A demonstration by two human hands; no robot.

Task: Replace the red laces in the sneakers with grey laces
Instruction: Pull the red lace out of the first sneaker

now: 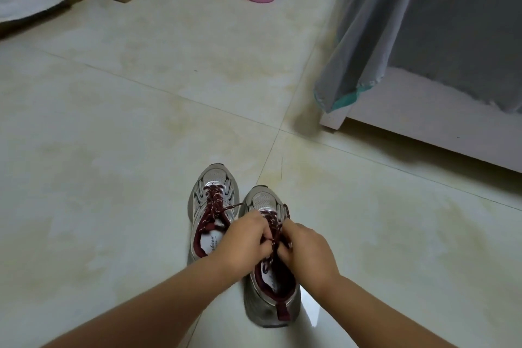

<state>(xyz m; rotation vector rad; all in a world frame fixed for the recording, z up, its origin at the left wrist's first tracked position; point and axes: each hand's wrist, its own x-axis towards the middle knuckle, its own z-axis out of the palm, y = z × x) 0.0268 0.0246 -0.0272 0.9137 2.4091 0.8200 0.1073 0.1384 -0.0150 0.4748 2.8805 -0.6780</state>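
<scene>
On the near floor: two sneakers sitting side by side.
Right sneaker (268, 277): both hands working above it.
Left hand (245, 243): pinching its red lace (272, 230).
Right hand (306, 251): gripping the same lace.
Left sneaker (210, 212): lying just left, laced red.

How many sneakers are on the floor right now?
2. The silver sneaker with dark red laces stands untouched on the left; the matching silver sneaker beside it sits under the left hand and right hand.
</scene>
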